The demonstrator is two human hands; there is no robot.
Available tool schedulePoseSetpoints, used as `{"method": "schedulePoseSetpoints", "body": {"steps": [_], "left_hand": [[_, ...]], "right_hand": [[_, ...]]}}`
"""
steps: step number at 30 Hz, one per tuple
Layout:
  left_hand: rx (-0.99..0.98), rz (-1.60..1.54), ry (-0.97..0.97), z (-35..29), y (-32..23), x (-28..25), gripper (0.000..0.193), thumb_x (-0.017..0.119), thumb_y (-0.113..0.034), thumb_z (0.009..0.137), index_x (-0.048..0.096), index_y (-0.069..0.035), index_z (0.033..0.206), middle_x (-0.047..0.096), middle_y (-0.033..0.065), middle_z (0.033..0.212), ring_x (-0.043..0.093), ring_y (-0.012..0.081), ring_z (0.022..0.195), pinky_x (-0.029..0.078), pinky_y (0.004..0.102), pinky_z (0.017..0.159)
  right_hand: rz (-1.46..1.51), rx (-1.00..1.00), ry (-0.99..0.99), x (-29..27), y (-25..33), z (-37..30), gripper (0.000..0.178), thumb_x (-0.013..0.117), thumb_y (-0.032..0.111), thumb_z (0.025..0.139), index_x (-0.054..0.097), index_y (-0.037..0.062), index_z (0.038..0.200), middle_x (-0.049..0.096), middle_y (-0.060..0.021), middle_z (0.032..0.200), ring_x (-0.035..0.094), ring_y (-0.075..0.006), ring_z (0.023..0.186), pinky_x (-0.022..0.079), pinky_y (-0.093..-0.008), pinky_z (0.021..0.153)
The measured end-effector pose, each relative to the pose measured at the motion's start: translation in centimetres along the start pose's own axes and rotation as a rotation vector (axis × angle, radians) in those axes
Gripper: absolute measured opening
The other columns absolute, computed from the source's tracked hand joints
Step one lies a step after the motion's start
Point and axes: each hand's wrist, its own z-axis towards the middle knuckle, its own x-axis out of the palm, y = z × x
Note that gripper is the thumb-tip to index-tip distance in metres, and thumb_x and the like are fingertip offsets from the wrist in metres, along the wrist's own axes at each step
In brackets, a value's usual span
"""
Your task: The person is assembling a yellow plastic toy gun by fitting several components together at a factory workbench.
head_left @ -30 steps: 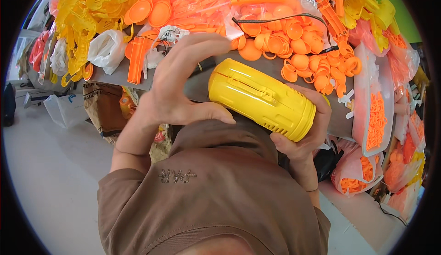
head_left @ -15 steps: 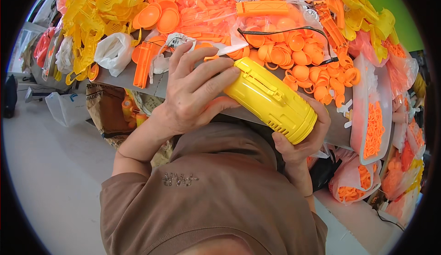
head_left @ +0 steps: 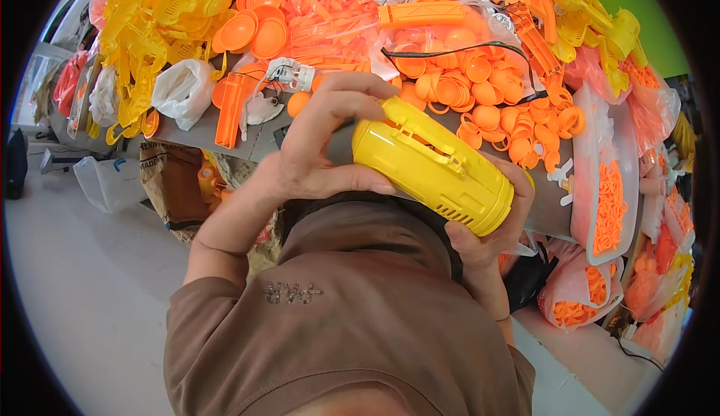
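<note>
A rounded yellow plastic housing (head_left: 431,172) with a raised strip along its upper side and small slots near one end is held level with the table edge, slanting down to the right. My left hand (head_left: 311,146) is closed around its left end, thumb along the near side and fingers curled over the far side. Cupped around the lower right end, my right hand (head_left: 491,240) grips with the thumb in front; its other fingers are partly hidden behind the housing. Just beyond my left hand lies a white and grey part with wires (head_left: 292,75), close to an orange long tray-shaped piece (head_left: 234,108).
Orange round caps (head_left: 491,101) are heaped behind the housing. Yellow plastic parts (head_left: 161,18) pile up at the far left, near a white plastic bag (head_left: 182,90). On the right stands a clear bin (head_left: 581,217) of orange rings. A brown paper sack (head_left: 169,183) sits below the table.
My left hand has shifted from fingers stretched over the housing's end to a curled grip around it. The housing has rolled slightly, showing more of its near side.
</note>
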Motion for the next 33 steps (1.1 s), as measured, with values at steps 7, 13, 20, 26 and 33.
{"method": "schedulePoseSetpoints", "body": {"steps": [7,13,20,26,33], "left_hand": [[0.002,-0.088,-0.289,0.1,0.5,2.2,0.047,0.046,-0.039,0.094,0.053,0.007,0.1,0.057,0.0179,0.098,0.054,0.0216,0.084,0.044,0.0318,0.074],[-0.02,-0.13,-0.356,0.4,0.3,2.7,0.04,0.037,-0.027,0.097,0.056,0.007,0.088,0.058,0.0172,0.085,0.054,0.0214,0.074,0.043,0.0296,0.068],[-0.009,-0.032,-0.187,1.0,0.1,2.1,0.05,0.065,-0.041,0.079,0.057,0.006,0.092,0.058,0.0157,0.084,0.058,0.0233,0.075,0.046,0.0303,0.066],[0.116,0.294,0.261,3.0,-2.6,0.2,0.069,0.081,-0.045,0.056,0.059,0.001,0.102,0.059,0.0116,0.085,0.06,0.0245,0.07,0.049,0.0333,0.061],[0.053,0.404,0.544,2.3,-3.0,0.4,0.061,0.077,-0.024,0.054,0.055,0.001,0.105,0.062,0.0122,0.088,0.061,0.0265,0.069,0.047,0.0345,0.059]], "right_hand": [[-0.023,-0.066,0.002,1.3,-0.1,-0.3,0.079,0.081,0.017,0.066,0.03,0.0006,0.124,0.047,-0.0265,0.117,0.055,-0.0291,0.103,0.045,-0.0396,0.087],[-0.021,-0.046,-0.007,1.5,-0.1,-0.5,0.081,0.08,0.016,0.067,0.027,0.0021,0.126,0.046,-0.026,0.118,0.053,-0.0298,0.104,0.044,-0.04,0.088],[-0.03,-0.039,0.011,0.4,0.1,0.1,0.081,0.08,0.016,0.066,0.027,0.002,0.126,0.044,-0.0245,0.119,0.052,-0.0302,0.105,0.044,-0.0403,0.088],[-0.125,-0.141,0.133,-0.1,1.3,1.0,0.082,0.083,0.013,0.061,0.032,0.0005,0.123,0.047,-0.0239,0.114,0.055,-0.0331,0.101,0.047,-0.042,0.084],[-0.303,-0.177,0.283,0.1,2.7,0.9,0.085,0.084,0.013,0.059,0.031,0.0045,0.125,0.047,-0.0259,0.117,0.055,-0.034,0.104,0.047,-0.0431,0.088]]}}
